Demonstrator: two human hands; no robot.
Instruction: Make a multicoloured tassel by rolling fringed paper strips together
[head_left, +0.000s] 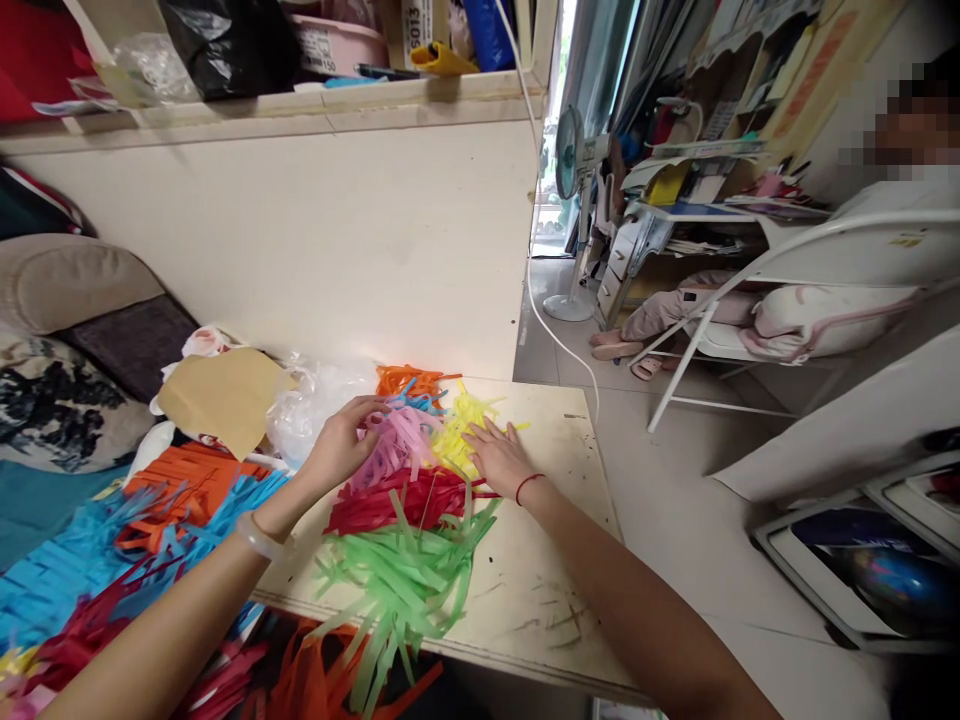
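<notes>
Piles of cut crepe-paper-like strips lie on a pale wooden board [525, 600]. My left hand [345, 440] rests at the left edge of the pink strips [397, 440], its fingers curved and apart from the thumb, tips by the blue strips [420, 395]. Over the yellow strips [457, 420] my right hand [499, 460] lies palm down with fingers spread, touching them. Closer to me are the red strips [405, 500] and the green strips [409, 565], some hanging over the front edge. Orange strips [409, 380] sit at the back.
More orange fringe [187, 490] and blue fringe [67, 570] cover the left side, near a clear plastic bag [319, 400] and brown paper [221, 400]. A white cable [559, 345] hangs past the board's back right corner. Beyond stand a fan [574, 160] and a person on a white folding chair [705, 310].
</notes>
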